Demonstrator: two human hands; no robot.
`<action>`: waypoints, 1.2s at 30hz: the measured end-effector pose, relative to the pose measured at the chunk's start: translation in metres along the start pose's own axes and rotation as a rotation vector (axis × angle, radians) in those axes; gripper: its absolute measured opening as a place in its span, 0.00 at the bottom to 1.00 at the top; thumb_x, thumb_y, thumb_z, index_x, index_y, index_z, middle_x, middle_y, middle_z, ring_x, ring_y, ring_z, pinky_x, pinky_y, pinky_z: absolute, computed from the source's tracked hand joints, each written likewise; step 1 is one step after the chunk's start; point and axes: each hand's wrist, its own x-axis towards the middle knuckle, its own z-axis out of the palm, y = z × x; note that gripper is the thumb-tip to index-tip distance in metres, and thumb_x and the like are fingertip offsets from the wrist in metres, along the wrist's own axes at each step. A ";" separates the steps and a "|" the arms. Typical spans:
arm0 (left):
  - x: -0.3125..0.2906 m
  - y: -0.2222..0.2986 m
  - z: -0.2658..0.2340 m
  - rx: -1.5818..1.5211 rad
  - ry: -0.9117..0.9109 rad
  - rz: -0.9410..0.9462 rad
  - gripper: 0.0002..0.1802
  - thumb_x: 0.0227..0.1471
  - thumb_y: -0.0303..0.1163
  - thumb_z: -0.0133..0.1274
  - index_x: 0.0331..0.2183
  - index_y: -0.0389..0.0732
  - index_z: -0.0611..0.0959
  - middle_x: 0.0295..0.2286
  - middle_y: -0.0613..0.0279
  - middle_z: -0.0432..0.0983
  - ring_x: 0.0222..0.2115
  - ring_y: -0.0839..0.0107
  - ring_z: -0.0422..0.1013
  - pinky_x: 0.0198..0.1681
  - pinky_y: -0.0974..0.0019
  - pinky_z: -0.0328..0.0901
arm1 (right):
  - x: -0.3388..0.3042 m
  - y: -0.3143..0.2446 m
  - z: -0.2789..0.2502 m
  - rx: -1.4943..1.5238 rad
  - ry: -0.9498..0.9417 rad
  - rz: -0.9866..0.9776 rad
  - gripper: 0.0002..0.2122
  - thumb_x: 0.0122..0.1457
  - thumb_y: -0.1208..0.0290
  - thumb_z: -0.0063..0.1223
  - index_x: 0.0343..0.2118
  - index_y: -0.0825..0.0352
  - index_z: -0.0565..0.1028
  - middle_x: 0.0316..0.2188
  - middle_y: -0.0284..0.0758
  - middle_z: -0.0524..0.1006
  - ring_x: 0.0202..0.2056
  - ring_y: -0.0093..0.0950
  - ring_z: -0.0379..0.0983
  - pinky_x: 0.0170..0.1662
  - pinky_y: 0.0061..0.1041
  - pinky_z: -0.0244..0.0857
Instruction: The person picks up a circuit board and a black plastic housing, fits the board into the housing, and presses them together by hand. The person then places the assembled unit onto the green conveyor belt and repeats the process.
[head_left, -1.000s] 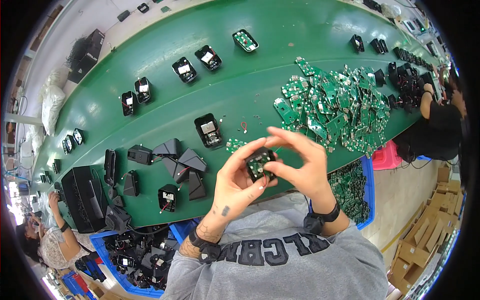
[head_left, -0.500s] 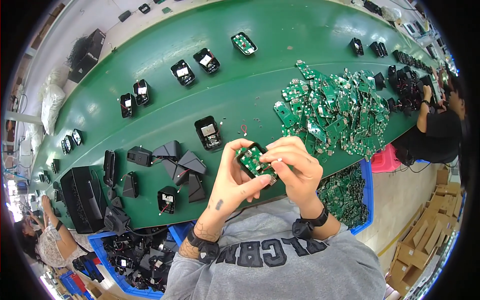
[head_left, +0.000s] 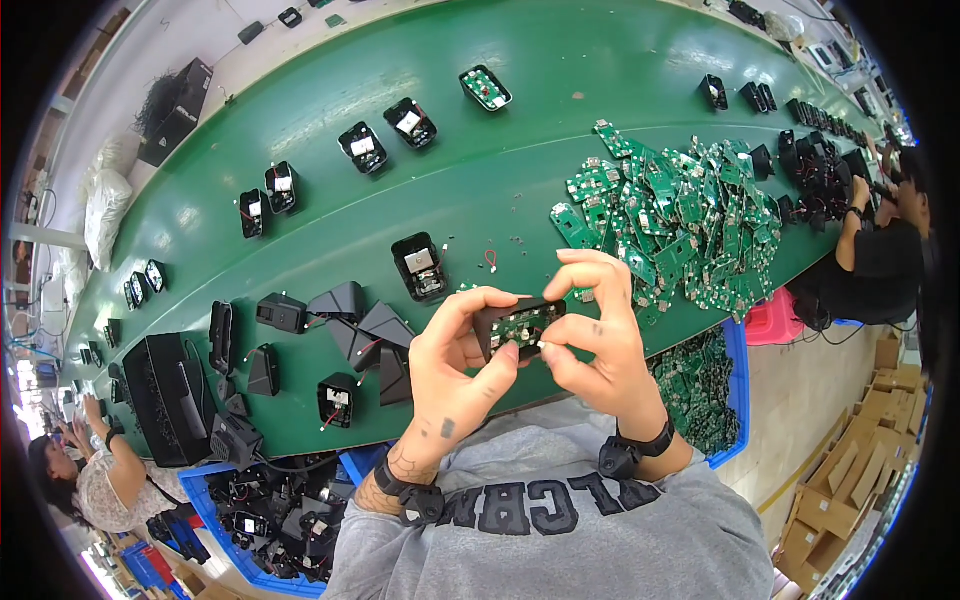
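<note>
My left hand [head_left: 450, 372] is closed around a small black plastic housing [head_left: 488, 320], its thumb pressing along the near edge. Inside the housing sits a green circuit board [head_left: 520, 326], facing up toward me. At the right end of the board, my right hand [head_left: 608, 355] has thumb and index finger pinched together. A small white spot shows at those fingertips, too small to name. Another finger of that hand touches the housing's far right corner. Beyond my hands, an open black housing [head_left: 420, 267] with a white block inside lies on the green table [head_left: 540, 185].
A heap of green circuit boards [head_left: 675, 215] lies to the right; black housings [head_left: 345, 330] cluster at left. More open housings [head_left: 363, 148] stand farther back. Blue bins [head_left: 735, 400] hold parts below the table edge. Co-workers [head_left: 880, 250] sit at both sides.
The housing has turned and tilted in my left hand, so its long side now runs more crosswise. My right hand's fingers have shifted to the board's right end, one finger reaching the far corner.
</note>
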 end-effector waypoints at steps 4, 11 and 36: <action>-0.001 -0.002 0.002 0.221 0.044 0.091 0.21 0.44 0.16 0.54 0.44 0.32 0.74 0.40 0.59 0.75 0.38 0.75 0.75 0.41 0.70 0.73 | 0.002 0.001 0.005 -0.024 0.029 0.003 0.04 0.37 0.74 0.55 0.18 0.64 0.73 0.39 0.37 0.71 0.53 0.44 0.61 0.54 0.44 0.54; -0.003 0.004 0.004 0.402 0.021 0.147 0.22 0.42 0.15 0.52 0.44 0.31 0.74 0.40 0.59 0.73 0.38 0.75 0.73 0.40 0.72 0.73 | 0.003 0.004 0.004 0.019 0.002 -0.007 0.04 0.35 0.76 0.54 0.17 0.65 0.72 0.38 0.35 0.72 0.52 0.43 0.63 0.52 0.43 0.56; 0.010 0.000 0.002 -0.097 0.008 -0.230 0.19 0.45 0.19 0.49 0.43 0.28 0.76 0.33 0.51 0.78 0.26 0.65 0.78 0.28 0.68 0.75 | 0.002 0.017 -0.003 0.289 0.054 0.156 0.12 0.39 0.78 0.66 0.29 0.65 0.79 0.35 0.36 0.77 0.39 0.31 0.74 0.43 0.28 0.67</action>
